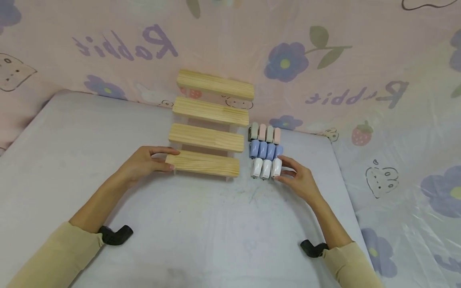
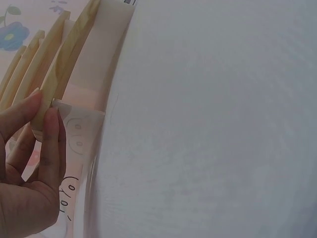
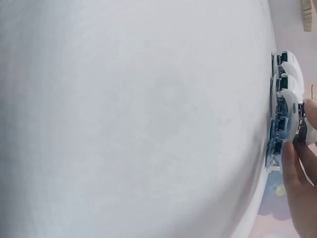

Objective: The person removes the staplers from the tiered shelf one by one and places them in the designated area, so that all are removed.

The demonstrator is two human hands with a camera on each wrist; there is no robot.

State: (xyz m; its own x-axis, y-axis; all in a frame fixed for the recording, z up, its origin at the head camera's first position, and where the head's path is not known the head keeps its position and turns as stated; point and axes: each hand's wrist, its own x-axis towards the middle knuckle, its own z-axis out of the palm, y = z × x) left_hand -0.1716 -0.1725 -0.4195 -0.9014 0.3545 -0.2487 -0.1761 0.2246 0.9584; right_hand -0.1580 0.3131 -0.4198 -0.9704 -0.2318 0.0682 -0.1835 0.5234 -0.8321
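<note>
A stepped display rack with several pale wooden shelves on clear supports stands at the middle of the table. My left hand pinches the left end of its lowest shelf; in the left wrist view the thumb and fingers lie on opposite faces of the wooden board. To the right of the rack, small staplers stand in rows: white ones in front, blue ones behind, then pink and grey-green ones. My right hand pinches the rightmost white stapler. In the right wrist view its white cover shows beside the fingers.
A pale cloth covers the table. Behind and to the right hangs a printed curtain, close to the back of the rack. Black curved devices sit at both wrists.
</note>
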